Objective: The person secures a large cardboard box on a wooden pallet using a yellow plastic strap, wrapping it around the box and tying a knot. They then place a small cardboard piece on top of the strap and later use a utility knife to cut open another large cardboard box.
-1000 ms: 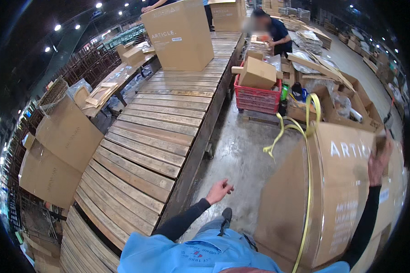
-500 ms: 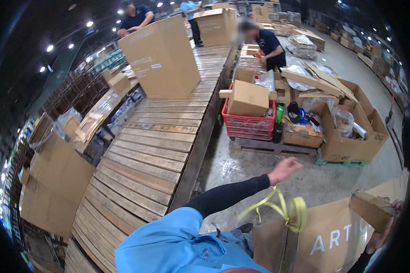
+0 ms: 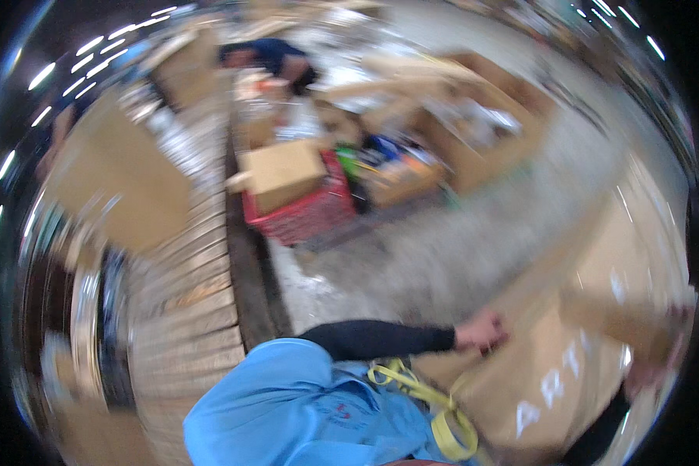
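Observation:
My left hand (image 3: 481, 332), in a black sleeve, reaches over the near edge of a large brown carton (image 3: 536, 342) with white lettering. Its fingers look curled; whether anything is in them is too blurred to make out. At the lower right my right hand (image 3: 651, 371) is closed on a brown block-shaped piece (image 3: 613, 317), held above the carton's printed side. A loose yellow strap (image 3: 452, 435) hangs in loops by my light blue shirt, below the left hand.
A slatted wooden conveyor (image 3: 186, 311) runs along my left with a tall carton (image 3: 124, 182) on it. Ahead stand a red crate (image 3: 303, 216) under a small box (image 3: 283, 172) and an open carton (image 3: 481, 147) of scrap. A co-worker (image 3: 276, 58) bends beyond them.
The view has swung right and is smeared. My left hand has come down closer to the carton, its fingers more curled. The yellow strap now lies nearer my body. My right hand keeps the block-shaped piece.

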`<state>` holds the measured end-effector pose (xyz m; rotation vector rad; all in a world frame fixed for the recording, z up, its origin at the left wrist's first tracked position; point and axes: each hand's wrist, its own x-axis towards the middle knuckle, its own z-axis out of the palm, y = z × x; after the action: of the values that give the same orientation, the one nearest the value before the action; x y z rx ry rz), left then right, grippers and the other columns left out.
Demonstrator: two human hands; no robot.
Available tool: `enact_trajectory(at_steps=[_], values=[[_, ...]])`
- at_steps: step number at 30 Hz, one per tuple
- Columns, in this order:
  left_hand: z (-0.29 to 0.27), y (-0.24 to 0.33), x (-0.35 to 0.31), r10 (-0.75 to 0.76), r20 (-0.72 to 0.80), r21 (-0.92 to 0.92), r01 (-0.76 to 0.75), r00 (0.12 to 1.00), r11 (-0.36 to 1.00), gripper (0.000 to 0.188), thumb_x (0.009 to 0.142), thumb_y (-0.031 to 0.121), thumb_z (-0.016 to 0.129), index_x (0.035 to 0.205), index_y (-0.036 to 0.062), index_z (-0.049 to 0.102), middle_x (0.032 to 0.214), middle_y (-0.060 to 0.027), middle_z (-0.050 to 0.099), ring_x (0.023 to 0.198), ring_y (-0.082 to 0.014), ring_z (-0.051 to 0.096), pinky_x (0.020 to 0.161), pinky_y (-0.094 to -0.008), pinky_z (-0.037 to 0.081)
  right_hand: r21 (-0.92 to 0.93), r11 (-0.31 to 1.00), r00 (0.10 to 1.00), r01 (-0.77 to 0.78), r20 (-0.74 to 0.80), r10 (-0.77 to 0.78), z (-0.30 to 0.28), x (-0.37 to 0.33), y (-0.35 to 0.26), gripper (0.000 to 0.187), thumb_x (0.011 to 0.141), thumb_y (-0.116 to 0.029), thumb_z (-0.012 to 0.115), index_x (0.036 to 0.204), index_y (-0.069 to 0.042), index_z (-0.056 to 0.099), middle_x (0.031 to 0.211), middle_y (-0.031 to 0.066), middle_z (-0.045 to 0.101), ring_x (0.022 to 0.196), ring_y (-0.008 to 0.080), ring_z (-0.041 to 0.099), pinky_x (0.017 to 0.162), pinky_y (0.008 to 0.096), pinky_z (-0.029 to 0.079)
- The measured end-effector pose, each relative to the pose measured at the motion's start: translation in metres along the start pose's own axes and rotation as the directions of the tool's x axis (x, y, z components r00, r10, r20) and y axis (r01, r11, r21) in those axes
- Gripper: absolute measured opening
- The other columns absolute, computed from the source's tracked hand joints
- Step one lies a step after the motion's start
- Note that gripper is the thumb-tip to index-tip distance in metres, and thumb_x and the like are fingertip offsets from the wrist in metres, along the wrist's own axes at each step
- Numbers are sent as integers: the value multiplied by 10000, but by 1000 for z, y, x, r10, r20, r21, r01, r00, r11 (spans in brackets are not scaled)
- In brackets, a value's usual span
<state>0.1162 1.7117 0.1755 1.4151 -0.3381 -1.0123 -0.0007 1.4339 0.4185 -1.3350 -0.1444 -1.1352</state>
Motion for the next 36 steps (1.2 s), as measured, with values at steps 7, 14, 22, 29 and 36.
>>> enact_trajectory(at_steps=[7, 14, 22, 29, 36], values=[[-8, 34, 24, -46, 189, 5, 46, 981, 999, 309, 822, 98, 616, 1061, -38, 477, 777, -96, 622, 565, -166, 598, 403, -306, 498, -125, 976, 984, 177, -7, -180, 89, -38, -22, 649, 824, -360, 530, 1343, -9, 363, 1155, 171, 482, 1125, 297, 448, 1042, 441, 299], [-8, 39, 37, -1, 169, 230, -39, 986, 972, 503, 832, 154, 592, 1246, -49, 390, 867, -83, 623, 668, -132, 593, 528, -296, 526, -261, 922, 954, 285, 170, -247, 145, -80, 22, 743, 773, -208, 663, 1394, -38, 292, 1115, 132, 522, 1025, 259, 521, 930, 424, 420], [-36, -14, 103, 96, 325, -213, -26, 941, 977, 424, 858, 10, 556, 1257, 65, 422, 1002, -69, 624, 848, -165, 615, 693, -339, 523, -625, 640, 877, 447, 447, -177, 176, -45, 80, 851, 732, -162, 726, 1446, 27, 302, 1414, 250, 419, 1308, 306, 435, 1079, 384, 373], [-32, 12, 77, 24, 371, -595, 218, 928, 773, 319, 935, 399, 573, 1063, 112, 519, 843, -22, 510, 697, -146, 490, 671, -273, 423, -531, 847, 981, 6, 167, 97, 121, -35, 30, 836, 742, -137, 704, 1449, -64, 263, 1109, 83, 503, 1020, 181, 511, 941, 313, 422], [-35, 8, 82, -132, 241, -427, 227, 962, 876, 229, 926, 409, 608, 1006, 201, 555, 663, 108, 486, 527, -40, 494, 497, -219, 387, -566, 805, 957, 175, 290, -4, 143, -30, 60, 826, 709, -190, 696, 1408, -25, 286, 1163, 167, 539, 1087, 248, 537, 947, 351, 441]])
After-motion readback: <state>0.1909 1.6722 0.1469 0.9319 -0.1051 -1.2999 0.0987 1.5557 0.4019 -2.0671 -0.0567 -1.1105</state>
